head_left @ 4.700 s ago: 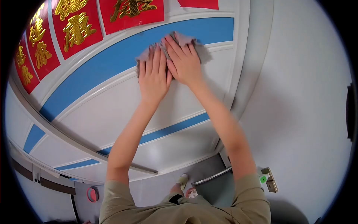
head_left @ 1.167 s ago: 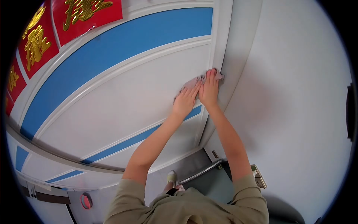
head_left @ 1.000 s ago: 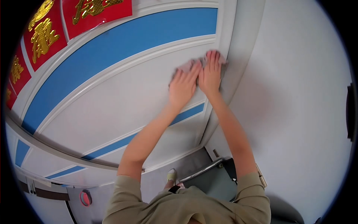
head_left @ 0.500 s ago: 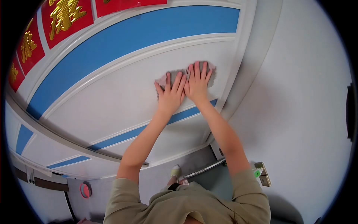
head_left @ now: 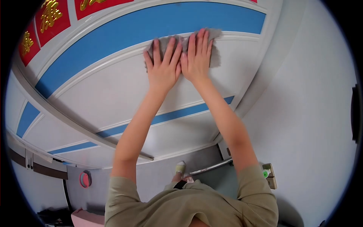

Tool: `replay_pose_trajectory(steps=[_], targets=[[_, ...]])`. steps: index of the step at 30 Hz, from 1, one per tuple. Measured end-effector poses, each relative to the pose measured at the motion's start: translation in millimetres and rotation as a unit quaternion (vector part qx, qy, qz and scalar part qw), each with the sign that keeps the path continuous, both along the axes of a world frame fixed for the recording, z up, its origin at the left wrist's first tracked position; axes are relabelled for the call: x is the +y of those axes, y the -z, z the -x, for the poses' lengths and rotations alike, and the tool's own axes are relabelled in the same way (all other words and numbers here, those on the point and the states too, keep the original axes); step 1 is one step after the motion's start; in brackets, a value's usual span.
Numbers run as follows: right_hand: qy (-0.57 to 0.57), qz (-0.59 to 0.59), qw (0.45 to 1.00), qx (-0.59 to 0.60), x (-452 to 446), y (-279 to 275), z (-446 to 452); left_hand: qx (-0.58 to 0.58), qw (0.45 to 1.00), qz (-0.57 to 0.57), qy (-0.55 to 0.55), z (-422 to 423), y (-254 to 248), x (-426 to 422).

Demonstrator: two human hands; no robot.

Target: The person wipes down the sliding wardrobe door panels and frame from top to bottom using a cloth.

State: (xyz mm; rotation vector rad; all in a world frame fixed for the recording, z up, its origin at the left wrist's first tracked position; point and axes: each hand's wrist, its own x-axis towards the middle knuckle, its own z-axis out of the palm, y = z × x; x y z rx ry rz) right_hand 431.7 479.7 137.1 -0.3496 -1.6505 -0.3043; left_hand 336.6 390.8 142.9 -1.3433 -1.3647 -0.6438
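Observation:
A grey cloth (head_left: 215,56) lies pressed against a white panel door (head_left: 113,90), its edges showing around my fingertips. It covers part of the raised white moulding and the lower edge of the blue stripe (head_left: 170,19). My left hand (head_left: 162,70) rests on the cloth's left part, fingers spread out and palm toward the door. Beside it, my right hand (head_left: 196,64) lies on the cloth's right part with its fingers stretched upward. The two hands nearly touch at the thumbs. Most of the cloth's middle is hidden under them.
Red sheets with gold characters (head_left: 51,17) are stuck on the upper left of the door. A white wall (head_left: 314,94) stands at the right, with a socket plate (head_left: 270,176) low on it. A pink round basin (head_left: 85,179) is at the lower left.
Both hands have slid up the door with the cloth, from the white panel to the moulding and the blue stripe's edge. The view has shifted slightly.

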Motion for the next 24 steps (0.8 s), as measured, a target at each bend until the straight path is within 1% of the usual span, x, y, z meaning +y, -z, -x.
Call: replay_pose_trajectory(steps=[1, 4, 6, 7, 8, 10, 11, 14, 15, 17, 18, 19, 21, 22, 24], targets=[[-0.009, -0.026, 1.000, -0.011, 0.0, 11.5, 4.0, -0.006, 1.000, -0.001, 0.003, 5.0, 11.7, -3.5], [-0.028, 0.009, 0.993, -0.113, -7.9, 53.7, 6.6, -0.016, 0.998, 0.067, 0.003, 15.5, 57.7, -15.0], [0.010, -0.004, 0.989, -0.151, -8.5, 92.2, 3.4, -0.018, 0.994, 0.111, 0.005, 22.9, 103.9, -21.2], [0.028, -0.012, 0.985, -0.170, -8.6, 103.4, 1.4, -0.020, 0.991, 0.133, 0.006, 22.8, 112.0, -24.4], [0.017, 0.001, 0.990, -0.140, -6.4, 112.8, 0.4, -0.026, 0.991, 0.128, 0.014, 23.6, 117.2, -24.1], [-0.006, 0.028, 0.997, -0.077, -10.8, 112.9, -0.2, -0.037, 0.992, 0.120, 0.030, 17.0, 111.8, -26.5], [0.001, 0.019, 1.000, -0.014, -10.2, 110.6, 1.6, -0.032, 0.992, 0.121, 0.031, 16.1, 105.6, -25.3], [-0.068, 0.054, 0.984, 0.155, -9.8, 78.7, 12.8, -0.018, 0.996, 0.082, 0.011, 4.8, 48.4, -24.8], [-0.094, 0.083, 0.975, 0.185, -18.5, 59.1, 14.5, -0.020, 0.998, 0.063, 0.020, 6.2, 30.3, -24.0], [-0.056, 0.052, 0.988, 0.131, -21.3, 25.8, 15.6, -0.025, 0.999, 0.023, 0.037, 10.5, 4.2, -20.0], [-0.038, 0.035, 0.993, 0.105, -21.0, 18.2, 17.8, -0.023, 0.999, 0.014, 0.042, 14.7, 2.7, -18.9], [-0.028, 0.037, 0.993, 0.108, -22.1, 18.3, 23.4, -0.021, 0.999, 0.004, 0.047, 20.2, 1.6, -18.6], [0.024, 0.022, 0.998, 0.057, -25.0, 29.3, 28.2, -0.013, 0.999, -0.002, 0.039, 29.6, 9.3, -20.5], [0.050, 0.013, 0.998, 0.032, -26.3, 38.1, 30.1, -0.017, 1.000, 0.005, 0.020, 32.7, 19.7, -22.4], [0.067, 0.034, 0.996, -0.040, -28.7, 66.2, 31.9, -0.026, 0.999, 0.021, -0.016, 36.6, 47.8, -28.2]])
